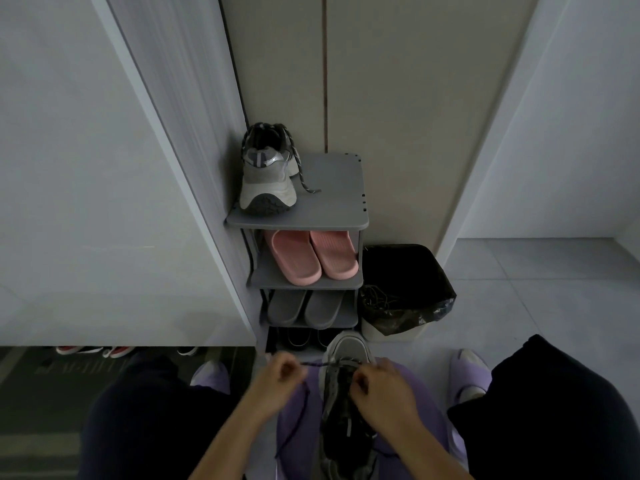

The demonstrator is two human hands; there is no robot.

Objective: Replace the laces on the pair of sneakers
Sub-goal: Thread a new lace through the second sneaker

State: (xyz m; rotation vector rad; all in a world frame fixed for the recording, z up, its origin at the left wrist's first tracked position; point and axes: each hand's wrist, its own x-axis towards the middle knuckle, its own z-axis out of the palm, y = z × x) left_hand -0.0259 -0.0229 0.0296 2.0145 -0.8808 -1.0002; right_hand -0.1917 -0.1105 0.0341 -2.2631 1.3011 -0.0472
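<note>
A grey sneaker (341,393) lies on a purple surface (304,417) between my knees, toe pointing away from me. My left hand (277,381) pinches a dark lace (301,403) pulled taut to the left of the front eyelets; the lace's free end trails down beside the shoe. My right hand (381,389) pinches the lace on the shoe's right side over the tongue. The second grey sneaker (266,174) stands heel toward me on top of the grey shoe rack (332,216), with a speckled lace end hanging loose on the shelf.
Pink slippers (311,258) and grey slippers (304,308) fill the rack's lower shelves. A bin with a black bag (405,292), dark laces inside, stands right of the rack. White cabinet (86,202) at left, tiled floor at right. My feet in lilac slippers (471,375) flank the work.
</note>
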